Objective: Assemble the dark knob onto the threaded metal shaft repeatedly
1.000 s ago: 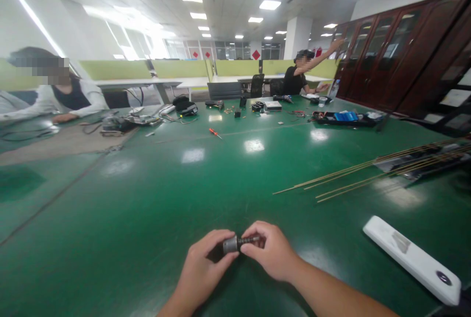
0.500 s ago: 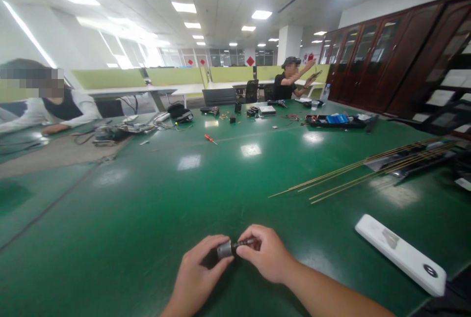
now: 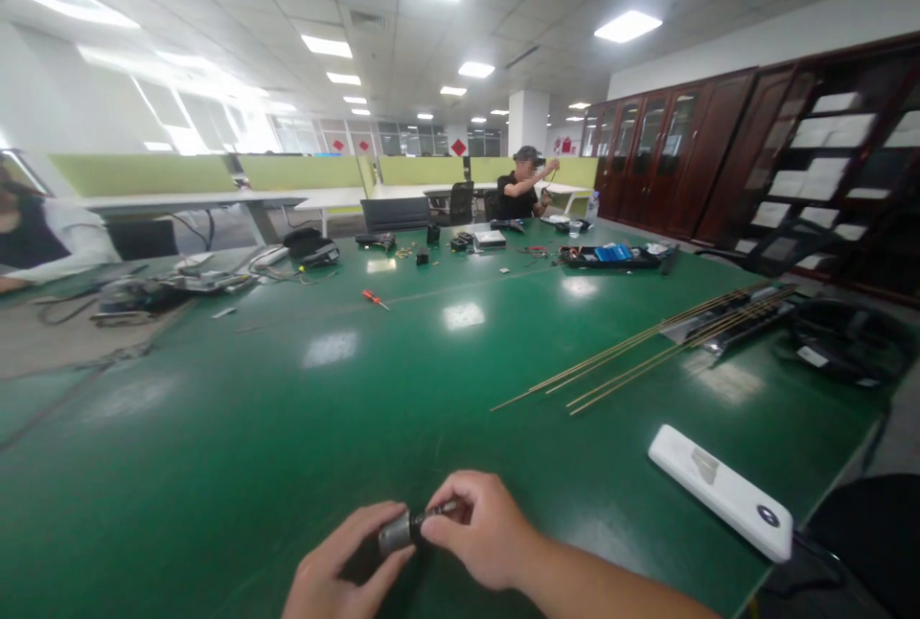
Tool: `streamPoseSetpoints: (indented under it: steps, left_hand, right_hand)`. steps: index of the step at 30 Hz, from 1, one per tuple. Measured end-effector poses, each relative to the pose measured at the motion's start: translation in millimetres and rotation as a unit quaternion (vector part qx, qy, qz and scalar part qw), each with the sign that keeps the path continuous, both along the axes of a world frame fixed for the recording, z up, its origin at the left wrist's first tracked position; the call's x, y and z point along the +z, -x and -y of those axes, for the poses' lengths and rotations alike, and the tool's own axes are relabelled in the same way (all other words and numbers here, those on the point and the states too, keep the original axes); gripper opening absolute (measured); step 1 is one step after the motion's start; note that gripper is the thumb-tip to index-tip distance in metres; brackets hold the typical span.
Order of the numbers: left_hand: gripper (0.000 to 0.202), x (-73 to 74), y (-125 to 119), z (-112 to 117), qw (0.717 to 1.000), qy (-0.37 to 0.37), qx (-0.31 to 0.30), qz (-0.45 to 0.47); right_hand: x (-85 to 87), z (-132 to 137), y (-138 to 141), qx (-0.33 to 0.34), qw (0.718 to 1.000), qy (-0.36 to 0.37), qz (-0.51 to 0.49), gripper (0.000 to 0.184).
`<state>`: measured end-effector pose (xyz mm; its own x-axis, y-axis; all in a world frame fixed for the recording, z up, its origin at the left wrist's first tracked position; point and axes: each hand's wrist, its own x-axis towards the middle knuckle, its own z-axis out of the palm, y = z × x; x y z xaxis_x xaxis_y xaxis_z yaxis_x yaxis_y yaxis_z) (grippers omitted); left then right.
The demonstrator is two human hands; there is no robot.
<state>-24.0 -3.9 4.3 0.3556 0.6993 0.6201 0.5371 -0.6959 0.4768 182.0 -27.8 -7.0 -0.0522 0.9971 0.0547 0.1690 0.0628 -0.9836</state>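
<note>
My left hand (image 3: 340, 557) has its thumb and fingers closed around a small grey metal cylinder (image 3: 395, 535), held low over the green table. A dark, ridged shaft (image 3: 447, 508) comes out of the cylinder's right end. My right hand (image 3: 490, 529) pinches this shaft between thumb and curled fingers, close against the cylinder. Part of the shaft is hidden by the right fingers. Whether shaft and cylinder are one piece, I cannot tell.
Thin brass-coloured rods (image 3: 610, 362) lie at the right, beyond a white oblong device (image 3: 721, 490). A red screwdriver (image 3: 374, 299) rests mid-table. Farther back are a black tray (image 3: 618, 258) and cables (image 3: 194, 279). One person (image 3: 523, 188) sits opposite, another (image 3: 50, 231) at far left.
The whole view has swung rightward and tilted up slightly, so the hands and table appear lower and farther left. Both hands keep their hold on the cylinder and shaft.
</note>
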Motion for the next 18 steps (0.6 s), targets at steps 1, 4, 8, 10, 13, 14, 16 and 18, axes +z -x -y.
streamPoseSetpoints:
  steps: [1, 4, 8, 10, 13, 14, 16, 18]
  left_hand:
    - [0.028, -0.3, 0.7, 0.3, 1.0, -0.002, 0.001, -0.002]
    - [0.028, -1.2, 3.4, 0.9, 1.0, -0.003, 0.007, -0.009]
    - [0.026, -0.4, 5.2, 1.9, 1.0, -0.012, 0.006, -0.006]
    - [0.025, 1.0, 4.7, 2.9, 1.0, -0.017, 0.004, -0.007]
    - [0.024, 3.2, 3.2, 5.2, 1.0, -0.022, 0.002, -0.011]
    - [0.024, 3.8, 2.7, 6.0, 1.0, -0.023, 0.002, -0.011]
    - [0.023, 4.4, 2.3, 7.3, 1.0, -0.022, 0.0, -0.011]
    - [0.022, 4.3, 2.4, 8.2, 1.0, -0.02, -0.003, -0.01]
  right_hand:
    - [-0.1, -0.2, 0.1, 0.002, 1.0, 0.001, -0.003, 0.008]
    - [-0.4, -0.4, -0.2, 0.007, 1.0, 0.003, -0.01, 0.008]
    - [-1.7, -0.2, -0.8, 0.002, 1.0, -0.006, -0.008, 0.008]
    - [-2.8, 0.3, -1.1, 0.002, 1.0, -0.009, -0.007, 0.008]
    - [-3.9, 1.2, -1.6, 0.005, 1.0, -0.019, -0.005, 0.007]
    - [-4.0, 1.6, -1.8, 0.007, 1.0, -0.021, -0.004, 0.007]
    - [-3.5, 2.3, -2.6, 0.01, 1.0, -0.022, -0.005, 0.007]
    - [-2.2, 3.1, -3.4, 0.015, 1.0, -0.015, -0.01, 0.008]
